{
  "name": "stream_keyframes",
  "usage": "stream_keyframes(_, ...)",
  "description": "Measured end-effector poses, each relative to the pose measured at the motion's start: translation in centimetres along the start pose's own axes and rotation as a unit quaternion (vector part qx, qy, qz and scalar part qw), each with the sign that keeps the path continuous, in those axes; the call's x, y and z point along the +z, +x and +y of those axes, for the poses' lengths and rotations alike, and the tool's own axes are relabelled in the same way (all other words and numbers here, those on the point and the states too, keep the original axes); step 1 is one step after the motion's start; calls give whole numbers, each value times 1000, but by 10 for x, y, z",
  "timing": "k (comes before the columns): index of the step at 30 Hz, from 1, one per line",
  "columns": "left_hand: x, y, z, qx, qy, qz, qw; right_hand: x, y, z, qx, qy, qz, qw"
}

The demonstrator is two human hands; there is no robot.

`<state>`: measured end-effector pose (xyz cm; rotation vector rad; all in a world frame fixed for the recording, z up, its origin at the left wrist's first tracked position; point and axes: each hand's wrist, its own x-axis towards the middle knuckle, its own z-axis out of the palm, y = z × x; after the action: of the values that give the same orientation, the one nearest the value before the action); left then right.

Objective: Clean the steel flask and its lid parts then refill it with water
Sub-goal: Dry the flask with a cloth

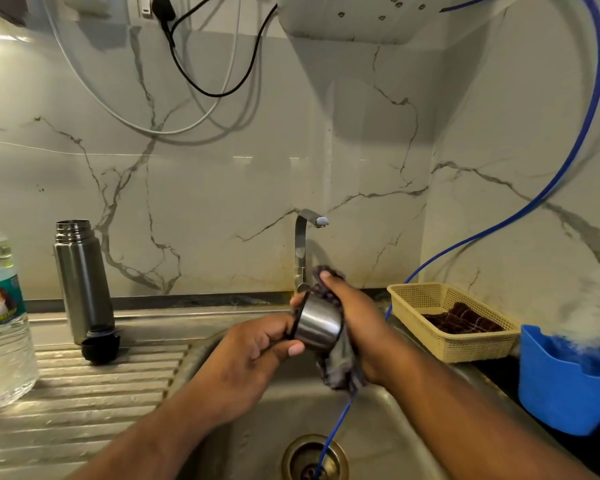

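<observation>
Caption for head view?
Left hand holds steel cup lid over sink; right hand holds cloth against it.

Dim, warm light; a bright glare patch sits at the upper left of the marble wall. The white unit throws a soft shadow downward. The blue tub at the right edge is smeared, and the frame's edges bow.

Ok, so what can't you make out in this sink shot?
All head view.
Inside of the steel cup: hidden by its own wall and the left hand.
Cloth: partly covered by the right hand.
Flask interior: mouth seen side-on.
Water bottle: cut off by the left edge.
Blue tub: blurred, contents unclear.
</observation>
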<state>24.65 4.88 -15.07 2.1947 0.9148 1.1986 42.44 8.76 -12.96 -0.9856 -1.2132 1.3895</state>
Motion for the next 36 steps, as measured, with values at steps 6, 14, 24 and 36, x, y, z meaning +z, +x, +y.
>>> stream_keyframes(6,7,4,3,-100,-345,104,927,21,-13,11,18,151,-47,987)
stream_keyframes(14,-1,8,2,-122,-472,129,863,24,-27,3,-507,-400,10,764)
stream_keyframes(24,-7,4,2,-52,-225,69,971,17,-17,2,-430,-270,38,861)
stream_keyframes(36,-10,1,-1,18,57,74,995,20,-9,-1,5,129,-63,990)
